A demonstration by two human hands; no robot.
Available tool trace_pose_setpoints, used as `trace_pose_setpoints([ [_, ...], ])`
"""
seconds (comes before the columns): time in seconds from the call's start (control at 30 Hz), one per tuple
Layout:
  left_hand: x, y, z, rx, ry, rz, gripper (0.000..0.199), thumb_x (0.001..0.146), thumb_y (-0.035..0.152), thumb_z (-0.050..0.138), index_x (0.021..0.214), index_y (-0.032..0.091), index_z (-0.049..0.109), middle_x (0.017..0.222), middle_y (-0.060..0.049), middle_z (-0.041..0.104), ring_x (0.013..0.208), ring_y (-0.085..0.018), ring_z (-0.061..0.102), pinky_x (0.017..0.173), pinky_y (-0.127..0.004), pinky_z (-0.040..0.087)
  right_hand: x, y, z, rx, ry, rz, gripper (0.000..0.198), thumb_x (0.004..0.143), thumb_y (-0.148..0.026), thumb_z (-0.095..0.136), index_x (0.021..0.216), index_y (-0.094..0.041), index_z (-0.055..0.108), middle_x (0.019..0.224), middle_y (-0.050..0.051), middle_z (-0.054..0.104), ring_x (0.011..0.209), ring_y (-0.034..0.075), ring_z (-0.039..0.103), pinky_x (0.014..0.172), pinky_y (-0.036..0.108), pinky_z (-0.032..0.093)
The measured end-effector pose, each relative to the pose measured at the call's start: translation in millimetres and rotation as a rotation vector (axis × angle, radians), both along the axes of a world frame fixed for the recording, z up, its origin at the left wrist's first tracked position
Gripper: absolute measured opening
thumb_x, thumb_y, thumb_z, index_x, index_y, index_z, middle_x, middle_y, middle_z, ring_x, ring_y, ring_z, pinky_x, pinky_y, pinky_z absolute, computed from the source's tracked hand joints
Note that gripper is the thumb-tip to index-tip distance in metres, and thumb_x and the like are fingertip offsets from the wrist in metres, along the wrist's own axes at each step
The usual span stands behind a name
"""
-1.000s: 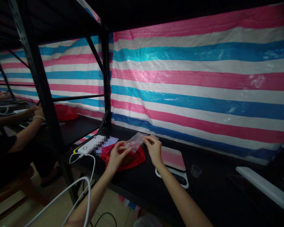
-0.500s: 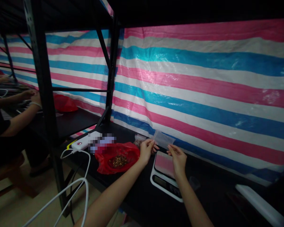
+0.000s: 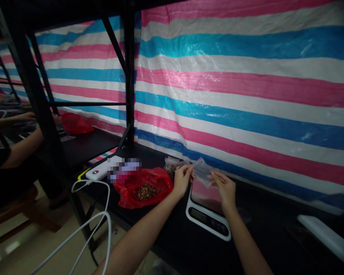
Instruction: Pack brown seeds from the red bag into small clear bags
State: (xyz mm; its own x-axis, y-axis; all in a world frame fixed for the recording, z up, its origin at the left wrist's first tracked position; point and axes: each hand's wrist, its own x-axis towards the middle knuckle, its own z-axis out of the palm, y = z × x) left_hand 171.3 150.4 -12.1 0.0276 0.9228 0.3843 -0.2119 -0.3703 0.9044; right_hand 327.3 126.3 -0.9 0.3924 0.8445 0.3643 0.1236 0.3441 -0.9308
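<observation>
My left hand (image 3: 182,179) pinches the left edge of a clear plastic bag (image 3: 202,172). On the bag's other side, the fingers of my right hand (image 3: 224,186) close on its right edge. The bag hangs above a kitchen scale (image 3: 208,219) with a white rim and a shiny plate. Left of my left hand, an open red plastic bag (image 3: 160,191) lies spread out, with a heap of small brownish pieces (image 3: 146,192) in it. Behind my left hand are small filled clear bags (image 3: 170,165), partly hidden.
A white power bank (image 3: 99,170) with a white cable (image 3: 108,217) lies at the left, beside a blurred patch. A black shelf post (image 3: 36,88) rises at the left; past it a co-worker's arms (image 3: 25,141) show. A white bar-shaped object (image 3: 323,236) lies at the right.
The clear bag has gone from spread flat to more crumpled and tilted between my hands. My right hand has turned slightly. The camera view has shifted a little.
</observation>
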Motion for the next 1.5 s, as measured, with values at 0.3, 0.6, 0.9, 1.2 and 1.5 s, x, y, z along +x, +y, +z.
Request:
trace_pose_setpoints([
  [0.3,-8,11,-0.5,-0.043,-0.150,0.208,0.028,0.073,0.041,0.054,0.071,0.013,0.056,0.049,0.003,0.051,0.040,-0.008,0.044,0.041,-0.019,0.032,-10,-7,2,-0.212,-0.032,0.370,0.040,0.052,-0.035,0.074,0.085,-0.013,0.065,0.064,0.007,0.068,0.056,0.020,0.064,0.053,0.030,0.053],
  [0.6,-7,8,-3.3,0.064,0.028,0.232,0.029,0.077,0.039,0.050,0.072,0.012,0.060,0.060,-0.001,0.057,0.053,-0.010,0.049,0.050,-0.020,0.035,-5,-6,3,-0.115,-0.271,0.266,0.038,0.064,-0.045,0.062,0.086,-0.015,0.066,0.075,0.006,0.067,0.050,0.013,0.056,0.042,0.022,0.040],
  [0.9,2,7,-10.0,0.020,0.138,-0.060,0.035,0.073,0.045,0.054,0.073,0.010,0.061,0.049,0.002,0.051,0.041,-0.008,0.043,0.041,-0.019,0.031,2,1,-4,-0.093,-0.208,0.131,0.043,0.061,-0.053,0.061,0.076,-0.013,0.067,0.063,0.005,0.064,0.046,0.014,0.051,0.040,0.022,0.034],
  [1.2,3,9,-8.9,-0.028,0.029,-0.121,0.032,0.069,0.042,0.060,0.073,0.009,0.061,0.046,0.003,0.050,0.036,-0.006,0.041,0.038,-0.018,0.028,2,0,-4,-0.084,-0.228,0.099,0.045,0.061,-0.055,0.060,0.075,-0.013,0.067,0.067,0.006,0.066,0.045,0.014,0.052,0.039,0.023,0.035],
  [1.5,-1,11,-10.2,0.029,0.106,0.016,0.024,0.074,0.034,0.054,0.074,0.011,0.062,0.052,0.002,0.053,0.043,-0.007,0.042,0.044,-0.018,0.030,2,-1,-4,-0.120,-0.264,0.106,0.040,0.066,-0.053,0.058,0.072,-0.014,0.064,0.057,0.004,0.061,0.042,0.012,0.049,0.040,0.021,0.033],
])
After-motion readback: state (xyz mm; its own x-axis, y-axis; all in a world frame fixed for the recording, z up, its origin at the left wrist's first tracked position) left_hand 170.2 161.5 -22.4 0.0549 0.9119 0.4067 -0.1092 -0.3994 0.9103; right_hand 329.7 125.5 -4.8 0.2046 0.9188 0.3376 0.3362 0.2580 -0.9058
